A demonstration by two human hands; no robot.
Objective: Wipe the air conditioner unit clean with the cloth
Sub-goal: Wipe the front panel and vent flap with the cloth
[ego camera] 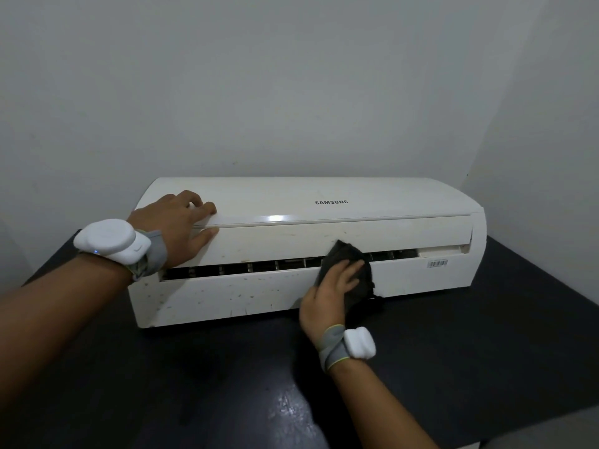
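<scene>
A white air conditioner unit (pixel 324 234) lies on a dark table, its front facing me, with brown specks on the lower left panel. My left hand (pixel 176 226) rests flat on the unit's upper left front, fingers spread over the panel seam. My right hand (pixel 330 291) presses a dark grey cloth (pixel 351 264) against the front, over the vent slot a little right of the middle. The cloth covers part of the slot. Both wrists carry white devices on grey straps.
The dark glossy table (pixel 227 384) extends in front of the unit and to its right. Grey walls stand close behind the unit and on the right side. A barcode sticker (pixel 437 263) sits on the unit's lower right front.
</scene>
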